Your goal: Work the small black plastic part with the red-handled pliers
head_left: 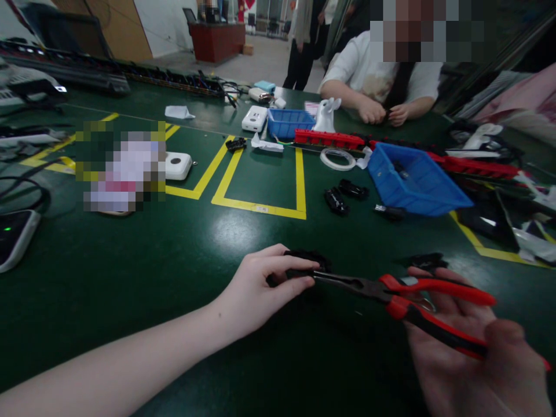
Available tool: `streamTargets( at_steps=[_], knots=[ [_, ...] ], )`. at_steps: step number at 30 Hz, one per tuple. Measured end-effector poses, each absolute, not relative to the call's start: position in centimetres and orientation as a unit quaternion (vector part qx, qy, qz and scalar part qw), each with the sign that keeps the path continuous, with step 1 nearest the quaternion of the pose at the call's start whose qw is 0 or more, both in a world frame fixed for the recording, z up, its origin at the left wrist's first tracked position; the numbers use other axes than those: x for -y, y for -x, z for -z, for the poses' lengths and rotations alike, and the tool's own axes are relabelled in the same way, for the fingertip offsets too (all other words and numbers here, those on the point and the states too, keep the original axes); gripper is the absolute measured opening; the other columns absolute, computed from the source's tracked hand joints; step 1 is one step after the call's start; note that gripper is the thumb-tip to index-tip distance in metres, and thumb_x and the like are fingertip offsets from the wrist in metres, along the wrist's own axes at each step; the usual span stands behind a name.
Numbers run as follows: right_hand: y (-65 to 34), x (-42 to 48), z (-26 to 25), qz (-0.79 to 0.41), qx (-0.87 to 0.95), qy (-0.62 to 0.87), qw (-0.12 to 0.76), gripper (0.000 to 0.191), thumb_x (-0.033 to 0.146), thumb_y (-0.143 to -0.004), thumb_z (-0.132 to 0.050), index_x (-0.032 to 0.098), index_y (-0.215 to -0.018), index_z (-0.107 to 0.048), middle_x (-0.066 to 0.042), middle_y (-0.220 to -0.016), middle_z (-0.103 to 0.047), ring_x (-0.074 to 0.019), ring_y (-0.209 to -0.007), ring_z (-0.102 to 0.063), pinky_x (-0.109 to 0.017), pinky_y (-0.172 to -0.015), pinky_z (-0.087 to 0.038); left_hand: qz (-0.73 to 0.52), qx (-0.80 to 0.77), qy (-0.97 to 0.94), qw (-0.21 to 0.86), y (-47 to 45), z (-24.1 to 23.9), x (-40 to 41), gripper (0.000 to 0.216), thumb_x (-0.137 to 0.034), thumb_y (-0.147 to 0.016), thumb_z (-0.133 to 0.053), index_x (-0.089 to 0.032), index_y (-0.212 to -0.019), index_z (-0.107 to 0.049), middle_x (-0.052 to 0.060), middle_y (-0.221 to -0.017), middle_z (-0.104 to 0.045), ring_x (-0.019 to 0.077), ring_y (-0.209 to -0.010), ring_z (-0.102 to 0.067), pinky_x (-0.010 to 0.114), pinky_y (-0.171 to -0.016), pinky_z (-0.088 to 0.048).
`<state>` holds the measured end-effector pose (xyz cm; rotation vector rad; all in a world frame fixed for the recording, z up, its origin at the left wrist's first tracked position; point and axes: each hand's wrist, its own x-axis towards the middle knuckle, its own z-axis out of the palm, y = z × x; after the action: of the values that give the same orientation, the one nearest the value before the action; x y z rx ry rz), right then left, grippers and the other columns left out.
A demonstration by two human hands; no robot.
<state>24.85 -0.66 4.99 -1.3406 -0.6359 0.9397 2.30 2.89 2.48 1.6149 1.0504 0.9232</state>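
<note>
My left hand pinches a small black part just above the green table; its exact kind is hard to make out. In my right hand lies a pair of red and black long-nose pliers, the fingers and thumb around its handles. The pliers' tips reach the black part beside my left fingertips; whether they grip it cannot be seen. Another black piece rests on the table behind my right fingers. Farther back are more black parts and a short black and silver piece.
A blue bin stands at the right, a smaller blue bin farther back. Red strips run between them, near a tape roll. Yellow tape marks the green table. A person sits opposite, hands on the table.
</note>
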Motion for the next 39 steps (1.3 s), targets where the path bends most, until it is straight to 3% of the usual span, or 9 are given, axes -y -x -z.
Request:
streamTargets(
  at_steps=[6,10,14,21,28,35,39],
  knots=[
    [-24.67,0.68,-5.08,-0.407,0.259,0.598,0.64,0.045,0.057,-0.063,-0.076,0.032,-0.099,-0.07,-0.005,-0.117,-0.068,-0.03,-0.117,-0.058,-0.052,-0.098,-0.052,-0.383,-0.424,-0.66,0.488,-2.28,-2.44,-2.99,0.026,-0.022,-0.089,-0.065,-0.024,-0.113,-0.074,0.003,-0.089,-0.06,0.0107,-0.07,-0.053,0.022,-0.061,-0.046],
    [-24.63,0.61,-5.14,-0.405,0.255,0.597,0.644,0.055,0.06,-0.051,-0.082,0.029,-0.096,-0.071,-0.005,-0.115,-0.067,-0.0291,-0.112,-0.061,-0.046,-0.091,-0.056,-0.377,-0.423,-0.661,0.491,-2.27,-2.44,-2.97,0.028,-0.022,-0.09,-0.064,-0.024,-0.116,-0.073,0.004,-0.093,-0.062,0.0118,-0.073,-0.055,0.023,-0.061,-0.047],
    [-24.61,0.72,-4.98,-0.409,0.266,0.597,0.637,0.052,0.06,-0.056,-0.08,0.032,-0.099,-0.071,-0.004,-0.118,-0.067,-0.0273,-0.113,-0.06,-0.042,-0.09,-0.057,-0.38,-0.413,-0.671,0.485,-2.35,-2.32,-2.84,0.029,-0.021,-0.09,-0.063,-0.022,-0.118,-0.072,0.007,-0.103,-0.065,0.0144,-0.081,-0.059,0.025,-0.065,-0.05],
    [-24.62,0.76,-4.82,-0.406,0.269,0.602,0.632,0.056,0.062,-0.05,-0.082,0.03,-0.095,-0.071,-0.007,-0.116,-0.069,-0.0313,-0.11,-0.062,-0.049,-0.088,-0.058,-0.377,-0.41,-0.675,0.484,-2.41,-2.36,-2.76,0.03,-0.021,-0.09,-0.064,-0.021,-0.119,-0.071,0.007,-0.106,-0.066,0.0155,-0.084,-0.06,0.026,-0.066,-0.051],
    [-24.71,0.6,-4.93,-0.41,0.263,0.6,0.635,0.066,0.067,-0.043,-0.084,0.028,-0.094,-0.07,-0.005,-0.114,-0.069,-0.0277,-0.105,-0.065,-0.04,-0.083,-0.06,-0.362,-0.412,-0.672,0.497,-2.27,-2.53,-2.87,0.03,-0.025,-0.09,-0.064,-0.024,-0.12,-0.071,0.006,-0.105,-0.065,0.0154,-0.084,-0.06,0.025,-0.065,-0.05],
    [-24.72,0.66,-4.83,-0.39,0.281,0.608,0.631,0.059,0.065,-0.051,-0.081,0.031,-0.097,-0.07,-0.004,-0.115,-0.068,-0.0286,-0.111,-0.062,-0.044,-0.092,-0.055,-0.353,-0.406,-0.661,0.522,-2.23,-2.46,-3.04,0.032,-0.027,-0.091,-0.063,-0.026,-0.122,-0.07,0.006,-0.106,-0.063,0.0151,-0.083,-0.058,0.026,-0.067,-0.049],
    [-25.29,1.09,-4.65,-0.378,0.304,0.607,0.629,0.045,0.053,-0.061,-0.078,0.031,-0.1,-0.069,-0.006,-0.118,-0.067,-0.031,-0.116,-0.059,-0.047,-0.095,-0.052,-0.349,-0.4,-0.671,0.518,-2.16,-2.33,-3.22,0.032,-0.03,-0.092,-0.062,-0.025,-0.123,-0.069,0.003,-0.089,-0.059,0.0132,-0.074,-0.053,0.024,-0.061,-0.044]
  ],
)
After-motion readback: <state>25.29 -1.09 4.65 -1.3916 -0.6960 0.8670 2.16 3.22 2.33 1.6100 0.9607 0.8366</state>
